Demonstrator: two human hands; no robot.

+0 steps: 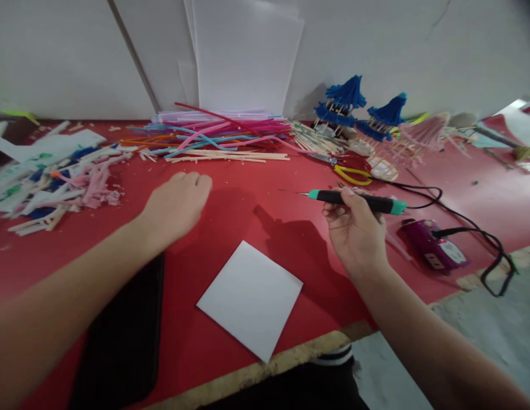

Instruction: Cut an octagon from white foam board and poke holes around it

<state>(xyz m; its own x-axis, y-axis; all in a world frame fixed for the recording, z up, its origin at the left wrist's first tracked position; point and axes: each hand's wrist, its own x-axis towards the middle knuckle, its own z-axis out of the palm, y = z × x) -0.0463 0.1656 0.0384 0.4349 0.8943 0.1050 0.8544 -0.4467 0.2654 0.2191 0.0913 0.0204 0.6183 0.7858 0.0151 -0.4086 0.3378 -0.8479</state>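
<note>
My right hand [356,233] grips a pen-like tool [337,197] with a black and green handle and a thin metal needle tip pointing left. The tool is held above the red table. My left hand [176,205] is a closed fist low over the table, with its fingertips hidden and no object showing. Between and below the hands lies a white square board [251,299], one corner at the table's front edge. A large dark phone or tablet [123,341] lies partly under my left forearm.
Pipe cleaners [230,128] and wooden sticks [230,155] line the back. Scraps [77,179] pile at left. Yellow-handled scissors [352,175], blue-roofed stick models [345,102] and a pink one [424,134] stand right. A purple box [433,245] with a black cord [465,219] sits near the right edge.
</note>
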